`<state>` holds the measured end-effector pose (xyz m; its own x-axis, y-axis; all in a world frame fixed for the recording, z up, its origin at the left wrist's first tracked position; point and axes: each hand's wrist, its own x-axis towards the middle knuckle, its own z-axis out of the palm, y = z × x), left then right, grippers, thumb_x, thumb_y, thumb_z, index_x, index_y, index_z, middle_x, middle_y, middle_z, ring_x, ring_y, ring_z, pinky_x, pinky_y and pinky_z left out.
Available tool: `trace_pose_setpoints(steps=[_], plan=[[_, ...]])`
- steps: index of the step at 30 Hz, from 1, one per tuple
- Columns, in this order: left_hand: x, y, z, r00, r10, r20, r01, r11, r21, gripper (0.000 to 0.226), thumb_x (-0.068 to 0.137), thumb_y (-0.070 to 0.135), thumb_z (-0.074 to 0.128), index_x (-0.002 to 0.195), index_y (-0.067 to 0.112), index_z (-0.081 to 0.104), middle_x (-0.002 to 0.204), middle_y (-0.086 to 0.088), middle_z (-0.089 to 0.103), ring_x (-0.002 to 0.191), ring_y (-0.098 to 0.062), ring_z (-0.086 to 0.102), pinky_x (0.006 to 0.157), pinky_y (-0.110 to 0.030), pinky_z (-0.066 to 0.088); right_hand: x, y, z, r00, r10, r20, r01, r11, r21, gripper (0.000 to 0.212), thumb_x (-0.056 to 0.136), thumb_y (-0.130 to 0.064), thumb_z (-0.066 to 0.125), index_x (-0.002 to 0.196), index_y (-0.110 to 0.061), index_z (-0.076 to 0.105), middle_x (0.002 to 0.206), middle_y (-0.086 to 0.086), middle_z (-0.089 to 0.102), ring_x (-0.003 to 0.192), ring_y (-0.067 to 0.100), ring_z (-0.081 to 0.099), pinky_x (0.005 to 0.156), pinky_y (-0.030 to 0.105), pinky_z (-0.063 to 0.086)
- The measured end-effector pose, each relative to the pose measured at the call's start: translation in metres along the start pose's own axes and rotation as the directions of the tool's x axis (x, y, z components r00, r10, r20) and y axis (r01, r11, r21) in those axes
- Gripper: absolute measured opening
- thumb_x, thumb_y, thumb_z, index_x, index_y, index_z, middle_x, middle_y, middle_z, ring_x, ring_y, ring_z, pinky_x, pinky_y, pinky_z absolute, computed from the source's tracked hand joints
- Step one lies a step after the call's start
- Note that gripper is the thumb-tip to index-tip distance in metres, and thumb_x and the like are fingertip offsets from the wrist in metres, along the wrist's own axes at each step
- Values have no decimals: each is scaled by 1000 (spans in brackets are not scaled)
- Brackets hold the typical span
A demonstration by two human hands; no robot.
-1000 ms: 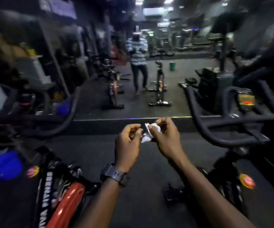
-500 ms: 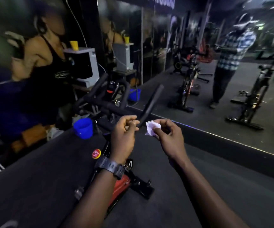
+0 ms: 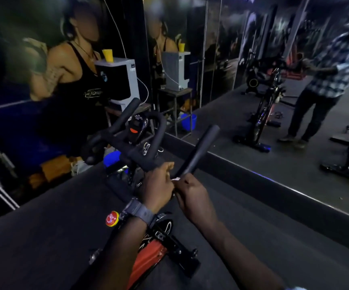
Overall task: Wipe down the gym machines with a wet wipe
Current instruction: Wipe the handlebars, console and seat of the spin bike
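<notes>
We have both hands together just near the right prong of the spin bike handlebar (image 3: pixel 198 151). The wet wipe (image 3: pixel 175 179) shows only as a small white sliver between the hands, most of it hidden. Our right hand (image 3: pixel 194 195) is curled with fingers pinching the wipe, touching the near end of the prong. Our left hand (image 3: pixel 159 185), watch (image 3: pixel 138 210) on its wrist, is curled too; it seems to hold the wipe's other edge, but we can't tell for sure. We judge the wipe light, soft, limp, a bit slippery when damp, and easily torn, so best hold it bunched in the fingers and wrap it round the stiff bar. The bike (image 3: pixel 148 260) looks heavy and should stay put.
</notes>
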<state>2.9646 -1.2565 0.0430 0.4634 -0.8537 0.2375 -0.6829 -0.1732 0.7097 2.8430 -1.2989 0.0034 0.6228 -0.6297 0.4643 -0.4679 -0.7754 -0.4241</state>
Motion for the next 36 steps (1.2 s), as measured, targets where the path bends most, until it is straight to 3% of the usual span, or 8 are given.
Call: trace_pose_setpoints(steps=[8, 13, 16, 21, 25, 30, 34, 36], plan=[[56, -10, 28, 996, 40, 79, -32, 994, -105, 28, 87, 22, 55, 112, 28, 65, 101, 1, 74, 98, -24, 69, 83, -41, 55, 87, 43, -29, 981, 108, -161, -136, 975, -175, 26, 91, -35, 47, 89, -15, 62, 88, 3, 44, 77, 26, 52, 60, 34, 43], [62, -16, 30, 996, -21, 85, 43, 960, -276, 37, 87, 4, 52, 120, 14, 65, 107, -3, 73, 100, -22, 68, 89, -43, 54, 40, 15, -29, 942, 332, 38, -334, 928, 164, 29, 90, -55, 55, 88, -26, 58, 85, -8, 61, 83, 9, 57, 76, 31, 44], [66, -16, 34, 993, -16, 115, 53, 944, -326, 36, 90, 1, 48, 120, 11, 64, 108, -4, 72, 98, -21, 69, 91, -42, 53, 87, 40, -58, 813, 580, -62, -516, 765, 386, 35, 79, -56, 65, 83, -22, 56, 76, -11, 61, 73, 9, 56, 73, 42, 46], [70, -3, 37, 991, -56, 124, 99, 925, -368, 31, 94, 11, 46, 119, 14, 64, 111, -3, 72, 96, -24, 69, 86, -43, 55, 45, 14, -27, 905, 398, 151, -425, 832, 358, 24, 91, -50, 54, 93, -25, 56, 88, -9, 65, 84, 5, 60, 86, 43, 49], [72, -1, 42, 989, -111, 101, 141, 914, -380, 34, 87, 23, 46, 113, 23, 66, 101, 7, 73, 93, -23, 69, 87, -47, 55, 99, 53, -65, 817, 574, -55, -500, 753, 429, 33, 82, -53, 64, 83, -21, 57, 74, -15, 59, 74, 8, 56, 76, 43, 48], [71, 7, 44, 989, -135, 60, 148, 914, -379, 38, 77, 32, 45, 105, 24, 69, 98, 4, 74, 91, -23, 68, 86, -46, 54, 46, 31, -43, 933, 324, 157, -360, 854, 375, 22, 94, -50, 53, 76, -37, 48, 77, -15, 56, 73, -2, 50, 68, 13, 39], [73, 11, 49, 992, -120, 49, 129, 906, -404, 30, 78, 30, 47, 99, 26, 68, 99, -1, 74, 93, -29, 67, 87, -48, 53, 108, 73, -79, 855, 516, -61, -427, 765, 482, 21, 84, -53, 60, 79, -33, 57, 76, -10, 61, 77, 11, 57, 84, 46, 51], [75, 15, 50, 991, -134, 19, 130, 900, -417, 26, 79, 30, 47, 96, 31, 67, 98, 2, 74, 93, -27, 67, 88, -48, 53, 93, 63, -73, 927, 372, -52, -308, 831, 463, 16, 92, -37, 58, 78, -29, 56, 78, -9, 60, 79, 8, 57, 86, 37, 49]])
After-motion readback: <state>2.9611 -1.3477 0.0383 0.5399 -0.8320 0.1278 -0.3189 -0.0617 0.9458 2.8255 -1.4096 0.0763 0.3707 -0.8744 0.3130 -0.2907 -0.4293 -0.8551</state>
